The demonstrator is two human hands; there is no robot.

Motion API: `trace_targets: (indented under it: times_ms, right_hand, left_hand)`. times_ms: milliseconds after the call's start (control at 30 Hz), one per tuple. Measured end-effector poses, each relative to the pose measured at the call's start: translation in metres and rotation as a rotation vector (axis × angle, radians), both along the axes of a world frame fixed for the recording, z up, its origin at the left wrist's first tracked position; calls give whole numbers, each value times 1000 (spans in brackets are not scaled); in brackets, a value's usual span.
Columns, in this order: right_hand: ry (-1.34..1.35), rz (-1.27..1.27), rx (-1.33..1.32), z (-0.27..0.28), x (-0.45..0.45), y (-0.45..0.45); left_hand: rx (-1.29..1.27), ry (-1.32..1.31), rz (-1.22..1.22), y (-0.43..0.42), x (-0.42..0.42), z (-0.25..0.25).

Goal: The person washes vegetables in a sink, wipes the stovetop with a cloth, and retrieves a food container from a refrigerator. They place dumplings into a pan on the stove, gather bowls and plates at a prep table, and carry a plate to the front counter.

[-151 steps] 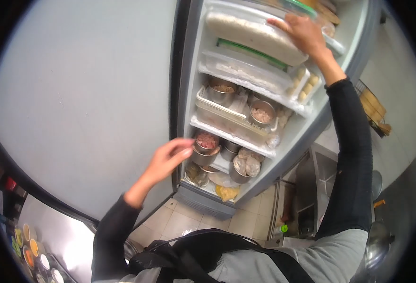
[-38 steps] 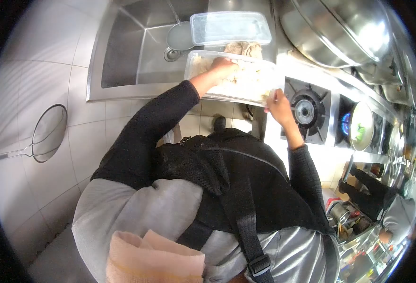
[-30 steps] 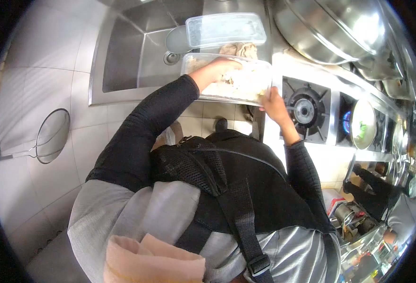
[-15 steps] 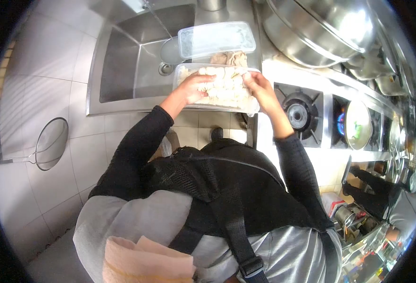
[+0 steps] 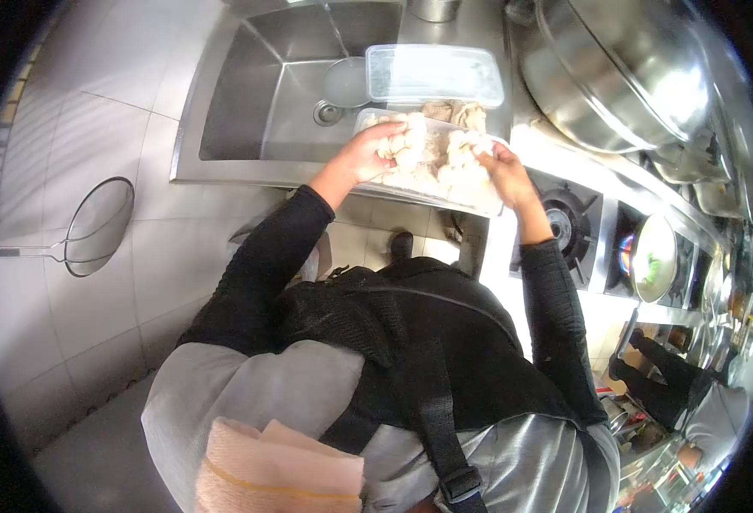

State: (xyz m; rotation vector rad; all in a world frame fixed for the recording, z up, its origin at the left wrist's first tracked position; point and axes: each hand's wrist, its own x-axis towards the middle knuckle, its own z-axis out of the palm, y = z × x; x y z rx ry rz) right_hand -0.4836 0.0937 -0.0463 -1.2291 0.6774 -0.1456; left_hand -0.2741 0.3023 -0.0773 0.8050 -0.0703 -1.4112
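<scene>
A clear plastic tub (image 5: 421, 195) of pale, lumpy food pieces rests at the sink's right front edge. My left hand (image 5: 366, 156) is closed around a clump of the pale pieces (image 5: 407, 145) at the tub's left side. On the right side, my right hand (image 5: 506, 178) grips another clump (image 5: 462, 156) with fingers and thumb. Between the two clumps, part of the tub's inside shows. Glare hides exactly what the pieces are. Behind the tub lie a clear plastic lid or shallow box (image 5: 435, 75) and a crumpled brownish thing (image 5: 470, 116).
A steel sink (image 5: 252, 111) with a grey disc (image 5: 347, 83) is at left. Large steel pots (image 5: 616, 77) stand at upper right. A burner (image 5: 558, 224) and a pan with green food (image 5: 652, 258) over a flame are on the right. A strainer (image 5: 100, 227) hangs at left. Another person (image 5: 718, 419) is at lower right.
My hands have moved apart, each with a clump of pale pieces, opening a gap in the middle of the tub. The view has shifted, so the sink and tub appear farther right.
</scene>
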Motion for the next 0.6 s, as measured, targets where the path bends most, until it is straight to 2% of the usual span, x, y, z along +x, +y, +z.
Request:
trace_targets:
  times_ms: [33, 67, 100, 167, 200, 233, 300, 333, 400, 433, 500, 600]
  right_hand:
    - [141, 192, -430, 1, 0, -2]
    - [174, 94, -994, -1, 1, 3]
    - [176, 82, -998, 11, 4, 11]
    - [40, 5, -767, 45, 12, 26]
    - [-73, 53, -351, 32, 13, 28]
    - [-104, 140, -188, 40, 13, 37]
    - [-209, 26, -30, 35, 21, 54]
    - [-209, 17, -40, 33, 20, 52]
    - [-288, -94, 147, 32, 17, 51]
    - [-290, -104, 141, 32, 15, 49]
    - [-403, -120, 345, 34, 7, 46]
    - [-512, -122, 467, 33, -12, 42]
  left_hand:
    - [42, -14, 38, -3, -4, 7]
    - [80, -32, 71, -9, -8, 16]
    - [75, -36, 62, -16, -13, 25]
    - [43, -44, 185, -29, -31, 44]
    - [-27, 15, 193, -35, -39, 55]
    - [-33, 17, 176, -38, -43, 55]
    - [-129, -59, 112, -46, -47, 59]
    - [-139, -58, 102, -49, -50, 62]
    - [-177, -58, 145, -49, -55, 70]
    - [-181, -59, 134, -49, -59, 75]
    - [-180, 83, 104, -49, -65, 82]
    - [-219, 160, 17, -55, -65, 62]
